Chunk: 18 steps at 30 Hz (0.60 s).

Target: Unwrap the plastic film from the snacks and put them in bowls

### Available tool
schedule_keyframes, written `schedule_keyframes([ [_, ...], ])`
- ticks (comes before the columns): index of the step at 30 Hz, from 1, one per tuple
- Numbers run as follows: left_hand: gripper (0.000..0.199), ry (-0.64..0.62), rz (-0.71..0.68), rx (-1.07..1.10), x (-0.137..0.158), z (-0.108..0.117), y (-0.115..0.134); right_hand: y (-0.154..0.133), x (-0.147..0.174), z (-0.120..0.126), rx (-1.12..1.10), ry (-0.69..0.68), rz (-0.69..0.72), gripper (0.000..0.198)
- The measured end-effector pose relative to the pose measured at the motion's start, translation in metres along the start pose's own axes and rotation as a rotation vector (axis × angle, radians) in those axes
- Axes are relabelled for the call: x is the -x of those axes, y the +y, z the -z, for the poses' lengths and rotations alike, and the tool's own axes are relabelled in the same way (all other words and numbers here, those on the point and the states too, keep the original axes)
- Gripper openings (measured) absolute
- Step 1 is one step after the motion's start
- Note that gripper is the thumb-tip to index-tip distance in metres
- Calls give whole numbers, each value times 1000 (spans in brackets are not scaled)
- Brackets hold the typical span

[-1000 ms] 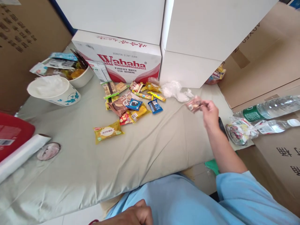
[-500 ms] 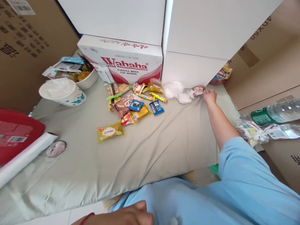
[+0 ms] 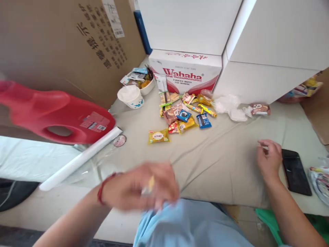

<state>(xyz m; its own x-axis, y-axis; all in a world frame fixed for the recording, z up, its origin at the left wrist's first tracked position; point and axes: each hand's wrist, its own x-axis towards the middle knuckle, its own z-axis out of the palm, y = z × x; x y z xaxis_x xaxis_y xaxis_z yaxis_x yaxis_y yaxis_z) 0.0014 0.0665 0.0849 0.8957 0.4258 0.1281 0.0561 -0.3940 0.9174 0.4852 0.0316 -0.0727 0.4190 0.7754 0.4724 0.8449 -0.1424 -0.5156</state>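
Note:
My left hand [image 3: 146,187], with a red cord on the wrist, hangs blurred above the front edge of the cloth-covered surface. Its fingers are closed around a small pale yellow and white thing [image 3: 151,184] too smeared to name. My right hand [image 3: 269,158] rests on the cloth with fingers curled and nothing visible in them, beside a black phone [image 3: 296,171]. Farther back lies a brown snack packet [image 3: 260,109] next to crumpled clear plastic bags [image 3: 230,107]. Several wrapped snacks [image 3: 183,115] form a loose pile, with a yellow packet [image 3: 158,136] at its front left.
Behind the snacks stands a Wahaha water carton [image 3: 186,77] below white cabinets [image 3: 190,24]. A paper cup [image 3: 131,97] and a white bowl [image 3: 149,87] of packets are at the back left. Nearer are a red jug [image 3: 77,118] and a white roll [image 3: 82,159].
My right hand has left the brown packet and come back toward me. My left hand has risen and moved forward over the front edge. The view has turned left.

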Motion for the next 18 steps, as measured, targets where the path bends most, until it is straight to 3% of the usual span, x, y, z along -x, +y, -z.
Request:
schedule_keyframes([
  [3,43,813,513,-527,-4,66,-46,-13,33,3,14,18,158,18],
  [4,47,958,646,-667,-6,89,-66,-16,40,3,23,20,181,20],
  [5,51,1013,735,-771,-7,109,-85,-18,45,2,28,25,193,20],
  [6,55,974,821,-839,-8,128,-103,-19,48,0,30,28,195,21],
  [8,45,944,877,-851,-10,153,-127,-20,48,-1,26,42,185,21],
  [11,31,864,871,-877,-9,161,-131,-24,42,3,15,46,179,21],
  [14,40,729,803,-1017,-6,131,-105,-37,32,13,4,76,191,20],
  [16,38,613,747,-1070,-6,95,-80,-55,25,22,-22,102,209,19],
  [18,24,525,698,-1060,-8,50,-56,-85,17,31,-70,90,266,19],
])
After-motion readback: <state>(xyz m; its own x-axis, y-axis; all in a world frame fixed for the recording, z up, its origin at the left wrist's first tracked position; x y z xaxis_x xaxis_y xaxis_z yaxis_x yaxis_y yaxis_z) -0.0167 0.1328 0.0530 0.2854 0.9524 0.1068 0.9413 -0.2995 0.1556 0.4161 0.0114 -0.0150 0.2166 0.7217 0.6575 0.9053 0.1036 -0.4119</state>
